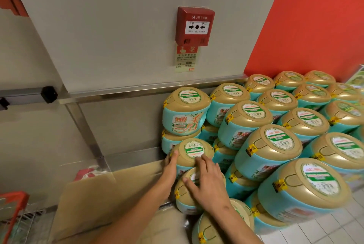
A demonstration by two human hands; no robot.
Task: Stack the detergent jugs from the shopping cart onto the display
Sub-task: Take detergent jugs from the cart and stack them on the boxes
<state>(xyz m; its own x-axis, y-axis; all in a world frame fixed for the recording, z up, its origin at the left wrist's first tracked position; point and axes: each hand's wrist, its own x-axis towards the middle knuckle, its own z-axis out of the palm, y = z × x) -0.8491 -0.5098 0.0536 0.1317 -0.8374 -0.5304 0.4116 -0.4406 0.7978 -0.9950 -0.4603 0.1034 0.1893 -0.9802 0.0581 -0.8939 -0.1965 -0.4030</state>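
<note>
A display of several teal detergent jugs with gold lids [271, 145] is stacked in tiers against the wall, filling the right half of the view. One jug [192, 152] sits at the stack's left edge, on top of another jug [185, 194]. My left hand [171, 162] grips its left side, fingers curled over the lid rim. My right hand [206, 180] lies flat on the front of its lid and on the jug below. A jug with a Liby label [185, 113] stands above it.
The red shopping cart [13, 212] shows at the bottom left corner. A flat cardboard sheet [110, 190] leans beside the stack. A red fire alarm box [194, 26] hangs on the grey wall. White floor tiles [334, 228] lie at the bottom right.
</note>
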